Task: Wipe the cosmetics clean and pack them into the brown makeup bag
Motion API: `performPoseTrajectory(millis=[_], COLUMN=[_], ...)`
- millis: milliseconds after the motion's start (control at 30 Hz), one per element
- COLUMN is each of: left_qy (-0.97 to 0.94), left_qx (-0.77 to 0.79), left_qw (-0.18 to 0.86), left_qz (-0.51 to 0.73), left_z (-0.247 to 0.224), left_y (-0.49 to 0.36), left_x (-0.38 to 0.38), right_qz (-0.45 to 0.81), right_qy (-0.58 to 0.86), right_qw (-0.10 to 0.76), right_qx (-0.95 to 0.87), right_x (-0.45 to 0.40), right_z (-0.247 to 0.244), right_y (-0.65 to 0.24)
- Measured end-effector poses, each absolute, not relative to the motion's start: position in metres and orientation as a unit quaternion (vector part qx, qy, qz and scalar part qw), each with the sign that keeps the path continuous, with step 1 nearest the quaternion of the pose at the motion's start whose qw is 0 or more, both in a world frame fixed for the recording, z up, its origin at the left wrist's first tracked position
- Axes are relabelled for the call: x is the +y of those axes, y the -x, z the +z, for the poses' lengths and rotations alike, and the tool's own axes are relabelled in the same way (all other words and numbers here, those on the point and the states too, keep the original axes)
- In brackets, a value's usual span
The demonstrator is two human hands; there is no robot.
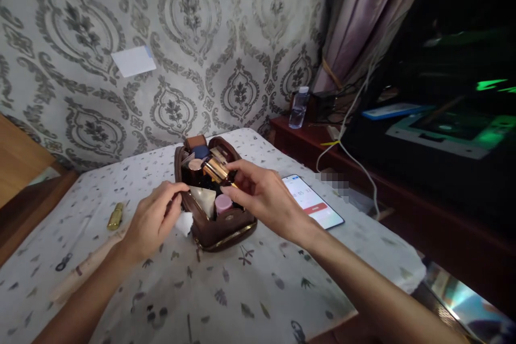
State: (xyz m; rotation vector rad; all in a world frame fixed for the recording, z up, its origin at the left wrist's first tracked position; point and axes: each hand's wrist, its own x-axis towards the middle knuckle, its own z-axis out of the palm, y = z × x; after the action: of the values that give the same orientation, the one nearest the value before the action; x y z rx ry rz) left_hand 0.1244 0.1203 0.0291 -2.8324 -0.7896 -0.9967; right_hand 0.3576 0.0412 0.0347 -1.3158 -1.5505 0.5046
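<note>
An open brown cosmetics bag [226, 228] stands on the patterned cloth, packed with bottles, tubes and a pink-lidded jar [223, 203]. My right hand [262, 193] is over the bag's right side, its thumb and fingers closed on a gold-and-dark cosmetic item [216, 170]. My left hand [157, 217] is at the bag's left rim, fingertips pinched at the edge beside a pale tube [204, 199]. A bit of white tissue [184, 223] lies between the left hand and the bag.
A gold tube [115, 216] lies on the cloth [193, 301] at left. Right of the bag is a phone [316, 207] with a lit screen. A water bottle [299, 107] and white cables [355, 113] are on the dark red furniture [288, 140] behind.
</note>
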Motion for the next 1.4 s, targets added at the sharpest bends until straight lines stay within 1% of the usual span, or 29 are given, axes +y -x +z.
performPoseTrajectory(millis=[133, 367, 467, 533, 633, 867, 933, 1067, 1167, 1300, 1400], left_qy=[0.908, 0.905, 0.907, 0.906, 0.901, 0.893, 0.889, 0.884, 0.873, 0.829, 0.788], left_qx=[-0.243, -0.242, -0.245, -0.247, -0.25, -0.255, -0.257, -0.259, -0.278, -0.327, -0.358], left_qw=[0.024, 0.016, 0.002, -0.006, -0.017, -0.056, -0.069, -0.098, -0.137, -0.22, -0.267], left_qz=[-0.34, -0.349, -0.344, -0.344, -0.354, -0.367, -0.373, -0.376, -0.376, -0.396, -0.424], left_z=[0.025, 0.022, 0.021, 0.021, 0.02, 0.016, 0.014, 0.007, -0.001, -0.016, -0.025], left_y=[-0.126, -0.126, -0.126, -0.126, -0.126, -0.128, -0.128, -0.125, -0.121, -0.116, -0.117], left_x=[0.122, 0.122, 0.122, 0.122, 0.122, 0.122, 0.122, 0.121, 0.121, 0.124, 0.128], right_qz=[0.177, 0.045, 0.018, 0.025, 0.05, 0.076, 0.092, 0.113, 0.111, 0.112, 0.093], right_qy=[0.549, 0.565, 0.549, 0.523, 0.485, 0.472, 0.488, 0.498, 0.492, 0.487, 0.494], right_qw=[0.448, 0.315, 0.288, 0.277, 0.287, 0.368, 0.367, 0.332, 0.333, 0.348, 0.382], right_qx=[-0.683, -0.761, -0.784, -0.805, -0.825, -0.798, -0.787, -0.794, -0.797, -0.793, -0.776], right_x=[0.051, 0.064, 0.069, 0.072, 0.079, 0.099, 0.103, 0.107, 0.108, 0.105, 0.101], right_z=[0.046, 0.069, 0.073, 0.073, 0.071, 0.059, 0.058, 0.054, 0.05, 0.049, 0.05], right_y=[-0.357, -0.347, -0.344, -0.345, -0.346, -0.331, -0.326, -0.321, -0.321, -0.323, -0.325])
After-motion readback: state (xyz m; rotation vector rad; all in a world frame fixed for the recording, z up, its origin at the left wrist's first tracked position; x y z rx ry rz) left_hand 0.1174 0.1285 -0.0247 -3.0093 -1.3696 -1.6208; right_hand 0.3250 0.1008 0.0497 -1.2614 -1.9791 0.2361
